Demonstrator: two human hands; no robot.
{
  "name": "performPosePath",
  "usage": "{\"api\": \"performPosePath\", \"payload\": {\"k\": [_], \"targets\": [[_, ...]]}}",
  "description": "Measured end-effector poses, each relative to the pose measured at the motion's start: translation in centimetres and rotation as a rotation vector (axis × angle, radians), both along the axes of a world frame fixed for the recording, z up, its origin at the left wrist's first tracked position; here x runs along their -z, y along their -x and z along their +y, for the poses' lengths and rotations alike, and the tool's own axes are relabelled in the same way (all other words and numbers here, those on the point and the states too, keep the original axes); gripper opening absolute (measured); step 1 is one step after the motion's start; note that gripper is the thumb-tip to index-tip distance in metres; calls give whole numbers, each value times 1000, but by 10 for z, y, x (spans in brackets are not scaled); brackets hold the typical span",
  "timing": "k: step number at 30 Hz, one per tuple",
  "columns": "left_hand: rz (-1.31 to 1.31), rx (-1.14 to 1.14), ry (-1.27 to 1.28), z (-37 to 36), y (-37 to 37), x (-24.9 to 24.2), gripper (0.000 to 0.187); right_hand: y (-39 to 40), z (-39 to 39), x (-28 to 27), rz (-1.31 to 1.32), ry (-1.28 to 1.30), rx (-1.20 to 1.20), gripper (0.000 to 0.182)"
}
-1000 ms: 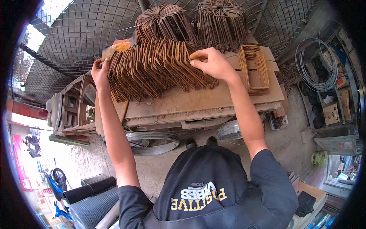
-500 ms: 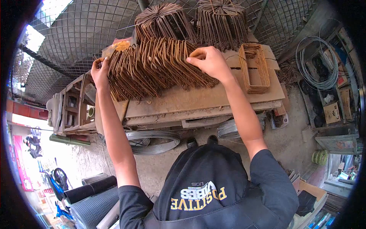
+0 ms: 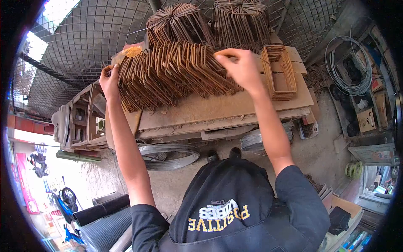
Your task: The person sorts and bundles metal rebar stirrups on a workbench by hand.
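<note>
A long row of rusty rebar stirrups (image 3: 168,75), bent into rectangles and packed side by side, leans across the wooden table. At its left end, my left hand (image 3: 110,82) has its fingers curled against the outermost stirrup. My right hand (image 3: 241,69), slightly blurred, is just off the right end of the row. Its thumb and forefinger point left, spread apart, and nothing shows between them. The other fingers are partly hidden. To the right of that hand lies a flat stack of rectangular stirrups (image 3: 289,80).
Two tall bundles of stirrups, a left one (image 3: 178,25) and a right one (image 3: 243,25), stand behind the row against wire mesh. The table's front edge (image 3: 201,126) faces me. Wire coils (image 3: 172,157) lie beneath it. More wire (image 3: 350,67) hangs at right.
My right hand has shifted a little right, away from the row's end, and its forefinger has straightened. My left hand stays at the left end.
</note>
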State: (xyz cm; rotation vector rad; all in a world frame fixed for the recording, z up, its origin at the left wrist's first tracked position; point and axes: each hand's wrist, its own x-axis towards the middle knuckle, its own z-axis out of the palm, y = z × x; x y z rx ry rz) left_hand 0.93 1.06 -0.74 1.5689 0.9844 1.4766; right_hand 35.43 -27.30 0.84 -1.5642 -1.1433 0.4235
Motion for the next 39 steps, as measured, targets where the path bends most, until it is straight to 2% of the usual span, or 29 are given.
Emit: {"api": "performPosePath", "payload": {"k": [2,6,8,9,11,12,14,15,18,24,28,30,31,34,36,39], "targets": [[7,-14,9,-6,-3,-5,21,-22,-22,2,71,-28,70,21],[-32,2,56,-9,-4,-6,20,-70,-74,27,9,-58,387,27],[-31,-3,63,-7,-3,-6,20,-83,-102,27,-193,96,661,32],[-32,-7,69,-6,-4,-5,19,-93,-116,36,-195,102,668,32],[-22,-22,38,-5,-5,-4,19,-113,-140,59,-604,165,902,41],[-38,-15,41,-3,-4,-3,19,-116,-149,63,-605,170,906,41],[-34,-17,41,-1,-2,-1,19,-119,-167,70,-504,421,858,47],[-32,-24,33,-2,-4,-3,19,-116,-170,65,-397,466,828,49],[-42,-13,46,-6,-5,-5,19,-109,-172,61,-269,420,809,46],[-10,-9,33,-6,-2,-6,24,-107,-166,57,-432,374,865,38],[-11,-13,36,-3,-2,-3,24,-101,-164,48,-426,391,881,38],[-16,-18,45,-4,-2,-3,23,-100,-164,47,-501,214,880,30],[-26,-16,47,-4,-2,-4,22,-99,-163,45,-502,216,879,30],[-35,-16,43,-3,-3,-3,21,-96,-156,38,-424,79,838,25],[-36,-20,35,-1,-3,-2,20,-94,-147,36,-467,-60,711,23],[-38,-18,42,0,-2,0,19,-87,-129,33,-517,-62,615,23]]}}
